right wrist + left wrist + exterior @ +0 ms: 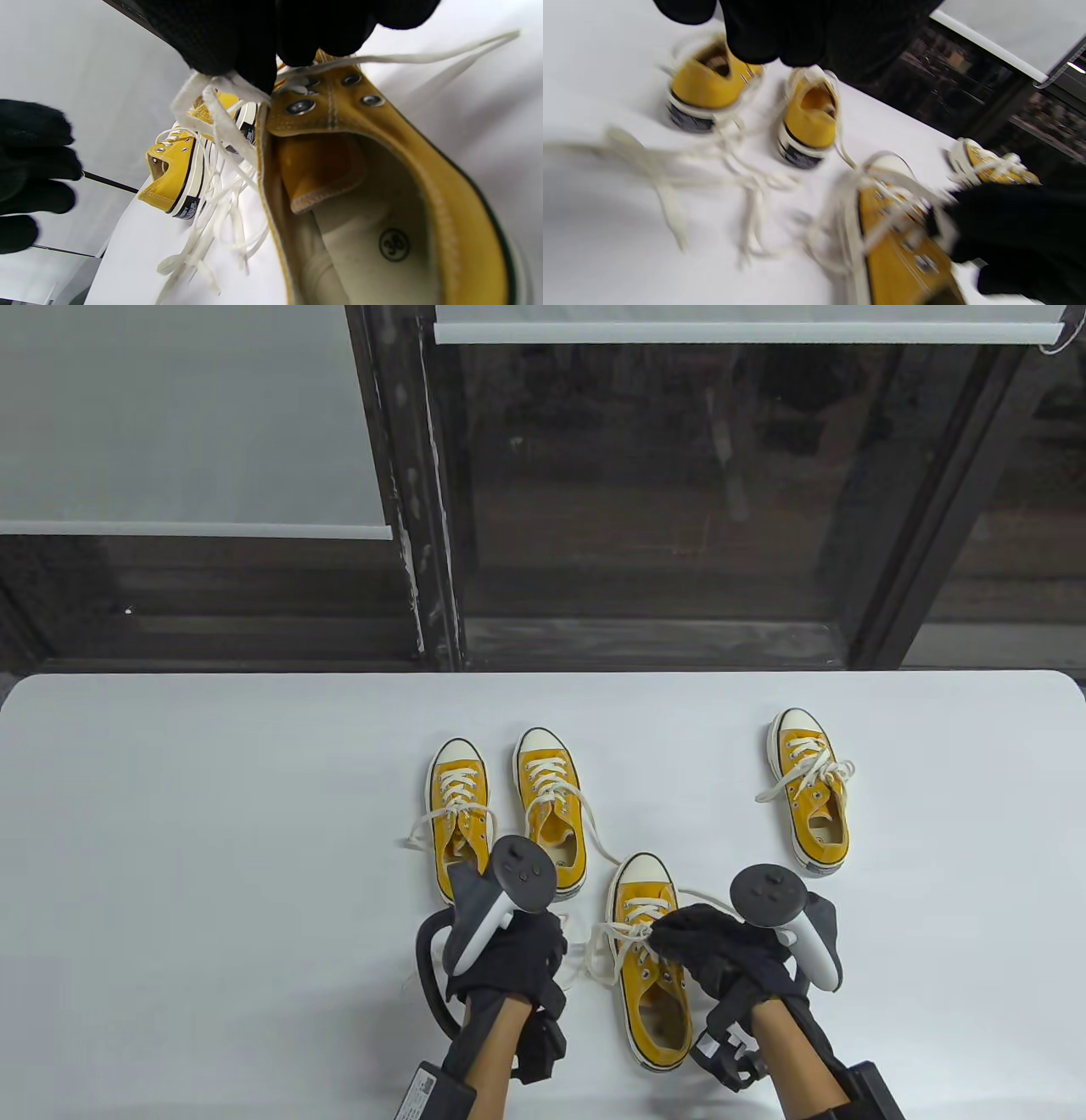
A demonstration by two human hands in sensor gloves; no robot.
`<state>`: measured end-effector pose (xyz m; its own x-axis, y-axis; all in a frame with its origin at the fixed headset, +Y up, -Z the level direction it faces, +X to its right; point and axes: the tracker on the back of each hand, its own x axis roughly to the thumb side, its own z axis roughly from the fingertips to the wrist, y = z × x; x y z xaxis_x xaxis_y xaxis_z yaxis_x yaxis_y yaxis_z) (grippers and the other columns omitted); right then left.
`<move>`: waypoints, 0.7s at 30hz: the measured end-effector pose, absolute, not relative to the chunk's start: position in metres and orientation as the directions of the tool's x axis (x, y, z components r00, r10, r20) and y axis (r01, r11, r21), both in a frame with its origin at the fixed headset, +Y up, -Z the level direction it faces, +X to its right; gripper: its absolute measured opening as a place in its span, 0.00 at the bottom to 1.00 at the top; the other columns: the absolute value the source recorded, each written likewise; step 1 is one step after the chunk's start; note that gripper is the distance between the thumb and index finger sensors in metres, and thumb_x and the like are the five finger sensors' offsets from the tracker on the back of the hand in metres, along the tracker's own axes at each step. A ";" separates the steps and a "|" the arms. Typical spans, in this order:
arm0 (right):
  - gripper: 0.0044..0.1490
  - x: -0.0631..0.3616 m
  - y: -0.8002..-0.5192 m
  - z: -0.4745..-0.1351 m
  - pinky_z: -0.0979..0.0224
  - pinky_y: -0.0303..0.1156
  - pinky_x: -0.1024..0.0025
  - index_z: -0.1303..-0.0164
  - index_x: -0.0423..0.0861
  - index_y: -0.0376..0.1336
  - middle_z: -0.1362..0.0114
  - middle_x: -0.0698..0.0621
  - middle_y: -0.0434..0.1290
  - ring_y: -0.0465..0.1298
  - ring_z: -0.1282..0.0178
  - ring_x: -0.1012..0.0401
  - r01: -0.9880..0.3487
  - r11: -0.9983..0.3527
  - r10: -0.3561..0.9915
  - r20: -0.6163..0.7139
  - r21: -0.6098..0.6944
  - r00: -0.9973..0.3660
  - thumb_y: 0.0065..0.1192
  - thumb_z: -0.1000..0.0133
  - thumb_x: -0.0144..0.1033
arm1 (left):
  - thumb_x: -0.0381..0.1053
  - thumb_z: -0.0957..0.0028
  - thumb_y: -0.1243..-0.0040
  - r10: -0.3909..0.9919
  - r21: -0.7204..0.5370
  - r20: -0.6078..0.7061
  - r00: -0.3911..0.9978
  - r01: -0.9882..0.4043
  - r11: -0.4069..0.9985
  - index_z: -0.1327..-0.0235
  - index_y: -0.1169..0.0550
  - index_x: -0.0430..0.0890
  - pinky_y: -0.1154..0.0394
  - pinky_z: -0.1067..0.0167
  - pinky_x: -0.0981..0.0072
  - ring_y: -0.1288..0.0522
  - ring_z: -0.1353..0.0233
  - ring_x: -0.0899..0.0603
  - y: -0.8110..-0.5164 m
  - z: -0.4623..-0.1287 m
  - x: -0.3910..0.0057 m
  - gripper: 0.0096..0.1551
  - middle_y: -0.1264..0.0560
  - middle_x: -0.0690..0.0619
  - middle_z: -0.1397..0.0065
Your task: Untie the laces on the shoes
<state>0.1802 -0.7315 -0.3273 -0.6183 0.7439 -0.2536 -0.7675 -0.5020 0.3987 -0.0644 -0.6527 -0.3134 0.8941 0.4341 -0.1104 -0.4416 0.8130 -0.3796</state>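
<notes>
Four yellow low-top sneakers with white laces lie on the white table (pixel 212 831). The nearest shoe (pixel 655 1018) is at the front centre. My right hand (pixel 691 937) rests on its tongue end and pinches its white lace (pixel 220 123) at the top eyelets, seen close in the right wrist view (pixel 263 72). Loose lace loops (pixel 604 942) trail left of the shoe. My left hand (pixel 517 946) is just left of that shoe, fingers loosely curled, holding nothing; it also shows in the right wrist view (pixel 34 169). The left wrist view is blurred.
Two more shoes (pixel 458 814) (pixel 551 814) stand side by side beyond my left hand, their laces loose on the table. A fourth shoe (pixel 810 789) lies at the right. A dark window frame (pixel 424 560) rises behind the table's far edge.
</notes>
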 end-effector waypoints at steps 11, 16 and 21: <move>0.21 0.186 -0.737 -0.328 0.23 0.55 0.43 0.31 0.50 0.67 0.18 0.42 0.55 0.56 0.20 0.43 -0.828 -0.384 0.783 -0.331 0.409 -0.527 0.55 0.31 0.43 | 0.56 0.32 0.45 0.514 -0.674 -0.193 0.836 -0.493 0.550 0.14 0.39 0.50 0.46 0.22 0.35 0.37 0.21 0.41 -0.711 -0.323 -0.009 0.34 0.34 0.50 0.19; 0.20 0.188 -0.737 -0.328 0.23 0.55 0.43 0.33 0.52 0.68 0.18 0.42 0.55 0.56 0.20 0.43 -0.836 -0.360 0.793 -0.337 0.414 -0.508 0.55 0.33 0.40 | 0.58 0.28 0.53 0.585 -0.660 -0.219 0.781 -0.560 0.501 0.13 0.47 0.57 0.52 0.18 0.37 0.46 0.15 0.45 -0.721 -0.323 -0.009 0.33 0.43 0.57 0.14; 0.19 0.188 -0.737 -0.326 0.23 0.55 0.43 0.35 0.51 0.70 0.18 0.44 0.55 0.55 0.20 0.42 -0.837 -0.360 0.792 -0.340 0.412 -0.508 0.57 0.34 0.40 | 0.59 0.27 0.56 0.603 -0.629 -0.258 0.755 -0.605 0.488 0.21 0.41 0.61 0.51 0.17 0.39 0.43 0.15 0.51 -0.730 -0.322 -0.013 0.23 0.36 0.64 0.21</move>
